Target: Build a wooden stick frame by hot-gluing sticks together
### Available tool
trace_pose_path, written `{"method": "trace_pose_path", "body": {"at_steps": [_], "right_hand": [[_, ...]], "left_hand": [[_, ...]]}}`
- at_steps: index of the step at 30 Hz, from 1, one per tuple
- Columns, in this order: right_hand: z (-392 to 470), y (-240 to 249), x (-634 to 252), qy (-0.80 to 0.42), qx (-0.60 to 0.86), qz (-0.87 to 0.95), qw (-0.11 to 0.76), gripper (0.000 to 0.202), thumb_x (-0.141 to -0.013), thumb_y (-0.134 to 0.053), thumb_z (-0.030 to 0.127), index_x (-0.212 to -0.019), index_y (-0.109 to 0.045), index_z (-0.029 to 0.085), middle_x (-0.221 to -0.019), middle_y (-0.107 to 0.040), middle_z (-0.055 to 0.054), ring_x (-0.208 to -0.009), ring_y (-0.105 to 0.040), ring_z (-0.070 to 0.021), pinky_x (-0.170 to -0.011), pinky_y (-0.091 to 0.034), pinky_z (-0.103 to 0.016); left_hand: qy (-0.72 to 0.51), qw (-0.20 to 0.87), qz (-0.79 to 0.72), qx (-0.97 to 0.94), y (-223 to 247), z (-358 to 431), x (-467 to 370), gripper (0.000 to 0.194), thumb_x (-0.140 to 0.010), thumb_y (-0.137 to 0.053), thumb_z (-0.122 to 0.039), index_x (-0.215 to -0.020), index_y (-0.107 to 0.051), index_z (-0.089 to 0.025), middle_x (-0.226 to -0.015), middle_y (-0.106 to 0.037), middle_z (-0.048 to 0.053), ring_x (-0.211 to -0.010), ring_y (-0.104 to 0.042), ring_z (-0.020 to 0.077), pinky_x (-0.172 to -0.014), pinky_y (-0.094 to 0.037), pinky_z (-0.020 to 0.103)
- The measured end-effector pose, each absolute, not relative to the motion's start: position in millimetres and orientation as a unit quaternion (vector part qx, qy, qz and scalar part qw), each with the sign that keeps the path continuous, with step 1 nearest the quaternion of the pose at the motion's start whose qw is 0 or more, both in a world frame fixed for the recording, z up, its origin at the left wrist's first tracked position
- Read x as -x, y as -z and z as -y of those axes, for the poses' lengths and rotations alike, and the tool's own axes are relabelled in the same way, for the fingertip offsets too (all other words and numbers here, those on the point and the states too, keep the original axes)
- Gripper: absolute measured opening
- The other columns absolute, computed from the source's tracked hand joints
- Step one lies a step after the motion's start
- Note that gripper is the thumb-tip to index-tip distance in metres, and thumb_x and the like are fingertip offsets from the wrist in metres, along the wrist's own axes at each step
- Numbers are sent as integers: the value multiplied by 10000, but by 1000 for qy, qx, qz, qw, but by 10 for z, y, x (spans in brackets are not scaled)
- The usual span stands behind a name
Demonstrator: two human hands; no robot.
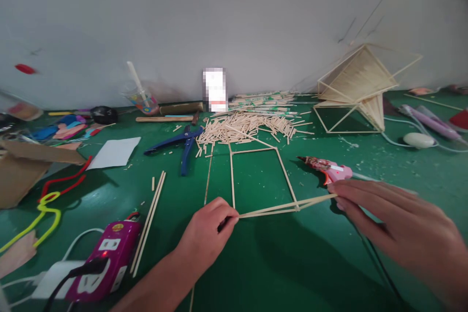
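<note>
A frame of thin wooden sticks (233, 180) stands on the green table in front of me. My left hand (214, 224) pinches its near left corner, where several stick ends meet. From there sticks run right, past the near right corner, to my right hand (387, 219), whose thumb and fingertips close on their far ends. Just beyond my right fingers lies a pink glue gun (338, 171), its dark nozzle pointing left. Behind the frame is a heap of short cut sticks (248, 126).
Blue cutters (187, 148) and white paper (115, 152) lie left of the heap. A magenta power strip (106, 258) and two long sticks (149, 224) are at the near left. A larger stick structure (351, 92) stands at the back right. A phone (215, 88) leans against the wall.
</note>
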State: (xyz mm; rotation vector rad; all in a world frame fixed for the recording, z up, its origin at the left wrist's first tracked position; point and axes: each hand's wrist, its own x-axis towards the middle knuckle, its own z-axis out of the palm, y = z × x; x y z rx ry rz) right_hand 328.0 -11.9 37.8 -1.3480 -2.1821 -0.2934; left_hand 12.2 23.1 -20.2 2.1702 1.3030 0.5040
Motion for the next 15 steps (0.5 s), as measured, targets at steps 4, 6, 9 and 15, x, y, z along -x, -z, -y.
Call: {"method": "trace_pose_path", "body": {"at_steps": [4,6,9,15], "right_hand": [[105,-338,-3394,144,456,843,246,250,-860,-567,201,-1075,-681,258,-991,-760,-29,-818,-735,-249,-777,-607,-374],[113,-306,-3469,146,445,855,223,291,-858,-570,181,-1115,-675,271,-1049,-746,-26,-874,-726,-253,-825,-593,-382],[124,-263,-3587,147,423,875,185,387,-866,-562,162,-1229,-622,282,-1143,-713,-22,-959,-704,-262,-906,-560,-419],[68,-332,-3738,99,376,908,156,413,-896,-552,211,-1295,-581,315,-1233,-667,-16,-1074,-659,-253,-1046,-462,-369]], "left_hand": [[-190,276,-483,-809,209,-235,-119,158,-870,-521,-150,-820,-657,-213,-802,-620,-8,-675,-565,106,-613,-439,210],[-186,278,-483,-809,212,-238,-116,157,-869,-524,-145,-824,-659,-214,-805,-622,-9,-677,-565,105,-619,-439,209],[-178,279,-485,-809,215,-241,-112,158,-870,-524,-143,-833,-661,-214,-816,-624,-7,-685,-569,106,-625,-439,208],[-185,282,-487,-806,195,-237,-123,154,-870,-524,-164,-835,-666,-214,-804,-622,-3,-672,-571,107,-606,-438,205]]}}
